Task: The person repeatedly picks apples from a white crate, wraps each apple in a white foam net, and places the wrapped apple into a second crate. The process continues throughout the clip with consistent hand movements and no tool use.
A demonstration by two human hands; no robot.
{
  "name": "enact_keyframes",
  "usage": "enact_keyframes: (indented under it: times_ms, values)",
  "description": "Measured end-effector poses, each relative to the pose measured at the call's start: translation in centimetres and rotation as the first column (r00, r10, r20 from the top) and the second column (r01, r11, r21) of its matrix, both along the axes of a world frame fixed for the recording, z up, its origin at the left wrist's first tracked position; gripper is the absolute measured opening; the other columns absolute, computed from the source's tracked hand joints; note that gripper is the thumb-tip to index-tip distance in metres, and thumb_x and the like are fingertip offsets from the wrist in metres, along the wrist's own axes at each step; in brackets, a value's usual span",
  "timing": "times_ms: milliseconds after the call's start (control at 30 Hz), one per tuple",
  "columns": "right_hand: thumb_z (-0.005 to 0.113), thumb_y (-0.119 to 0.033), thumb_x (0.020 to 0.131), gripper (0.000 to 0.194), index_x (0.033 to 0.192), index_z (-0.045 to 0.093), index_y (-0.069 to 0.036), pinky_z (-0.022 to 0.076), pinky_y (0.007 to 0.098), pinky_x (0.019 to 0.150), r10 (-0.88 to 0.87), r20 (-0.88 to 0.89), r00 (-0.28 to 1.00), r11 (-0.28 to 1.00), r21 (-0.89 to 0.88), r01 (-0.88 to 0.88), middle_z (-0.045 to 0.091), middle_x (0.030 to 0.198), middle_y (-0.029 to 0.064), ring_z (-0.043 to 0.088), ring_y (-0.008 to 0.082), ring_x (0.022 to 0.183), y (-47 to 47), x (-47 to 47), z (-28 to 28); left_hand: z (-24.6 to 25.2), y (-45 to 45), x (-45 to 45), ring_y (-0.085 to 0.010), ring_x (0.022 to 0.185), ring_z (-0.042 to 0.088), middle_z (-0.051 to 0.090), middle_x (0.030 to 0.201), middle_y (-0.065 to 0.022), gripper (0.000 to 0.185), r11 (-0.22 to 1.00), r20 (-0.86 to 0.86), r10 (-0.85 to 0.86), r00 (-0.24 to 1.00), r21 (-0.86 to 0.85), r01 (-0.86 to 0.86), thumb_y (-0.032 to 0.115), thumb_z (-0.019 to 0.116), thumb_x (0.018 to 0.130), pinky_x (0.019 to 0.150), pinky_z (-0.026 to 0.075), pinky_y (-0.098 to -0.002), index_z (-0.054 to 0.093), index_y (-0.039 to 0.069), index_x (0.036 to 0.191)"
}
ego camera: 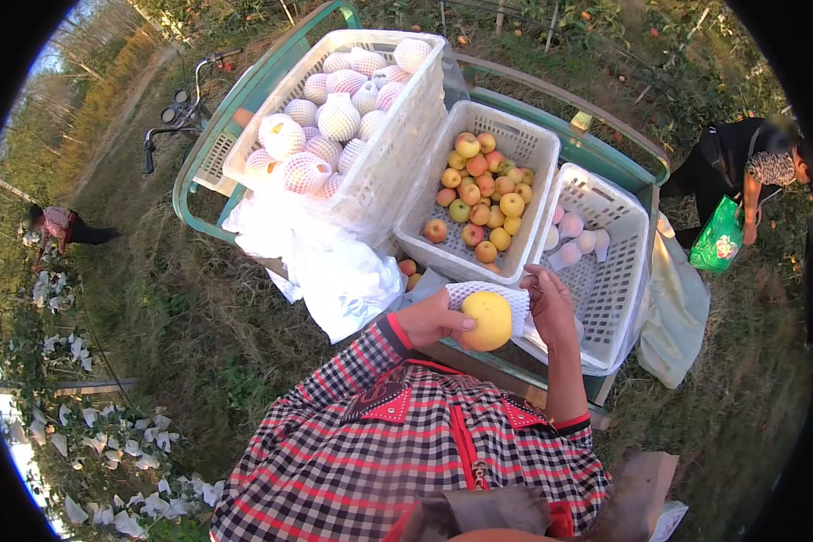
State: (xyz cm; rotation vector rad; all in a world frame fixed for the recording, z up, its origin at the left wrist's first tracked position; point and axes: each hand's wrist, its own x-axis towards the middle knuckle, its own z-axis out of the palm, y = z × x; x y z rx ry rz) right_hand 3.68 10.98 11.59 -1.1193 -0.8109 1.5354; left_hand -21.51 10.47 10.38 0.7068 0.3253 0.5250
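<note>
My left hand [437,320] holds a large yellow apple [488,321], its thumb on the fruit's near side. A white foam net sleeve [462,293] lies behind the apple, stretching across to my right hand [549,298], whose raised fingers are at the sleeve's right end; whether they grip it is unclear. Beyond my hands, a white plastic crate [406,227] holds several loose yellow-red apples [482,190]. The crate at right [599,318] holds several small fruits in foam nets [586,241]. At upper left, a taller crate [406,142] is filled with net-wrapped fruits [339,116].
The crates stand on a green metal cart [562,146] with handlebars [200,88] beyond. White plastic sheeting [352,288] hangs over its near edge, and a grey-green cloth [674,318] at its right. One person bends at right with a green bag [716,237]; another stands far left by plants.
</note>
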Motion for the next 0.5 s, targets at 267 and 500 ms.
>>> enact_keyframes:
  times_ms: [267,500]
  values:
    - [0.052,-0.017,0.103,0.025,0.121,0.061,-0.001,0.0529,0.0294,0.086,0.575,-0.095,0.813,0.815,-0.013,-0.579,0.067,0.109,0.0058,0.065,0.0150,0.096,-5.3,-4.3,-1.6,-1.0,-2.9,1.6,-0.0244,0.125,0.056,0.054,0.137,-0.0116,0.089,0.973,0.329,-0.113,0.938,-0.154,0.171,0.018,0.085,0.075,0.103,0.051,-0.0424,0.036,0.004,0.147]
    - [0.051,-0.046,0.103,0.051,0.124,0.058,0.001,0.0527,0.0349,0.093,0.350,-0.453,0.820,0.758,-0.377,-0.532,0.067,0.116,0.0119,0.066,0.0215,0.103,-5.3,-3.7,-3.2,-1.6,-4.4,0.9,-0.0242,0.137,0.045,0.045,0.147,-0.0116,0.110,0.947,0.279,-0.157,0.947,-0.231,0.225,0.020,0.091,0.066,0.116,0.036,-0.0405,0.024,0.005,0.153]
